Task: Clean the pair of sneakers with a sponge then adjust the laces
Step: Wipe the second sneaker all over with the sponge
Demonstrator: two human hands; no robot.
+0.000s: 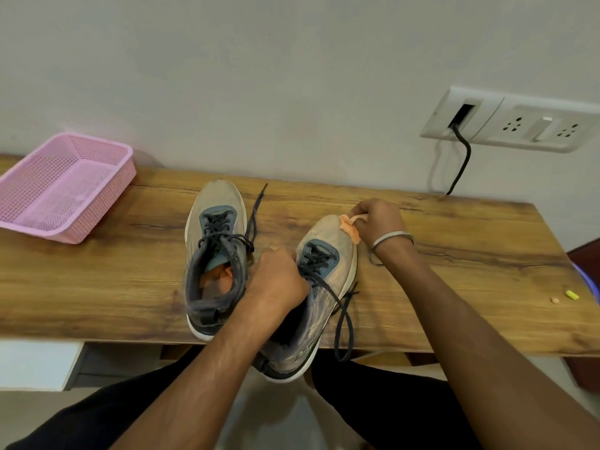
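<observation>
- Wood-grain table (454,287) ran across the view against a pale wall, and you sat at its near edge with both forearms reaching over it.
- Pink perforated basket (61,186) sat at the table's far left, well apart from the shoes.
- Left sneaker (216,254) stood flat on the table, toe toward the wall, its dark laces loose and one end trailing toward the wall.
- Right sneaker (321,287) was beside it, its heel hanging over the near edge; a loose lace looped down off the table on its right.
- Your left hand (276,280) gripped the right sneaker at its collar, fingers curled over the tongue area.
- Your right hand (376,222), with a metal bangle on the wrist, pinched the orange sponge (350,230) and held it against the toe side of the right sneaker.
- Wall socket panel (519,121) sat above the right end, with a black cable hanging from it.
- Two small scraps, one orange and one yellow (572,294), lay near the right edge.
</observation>
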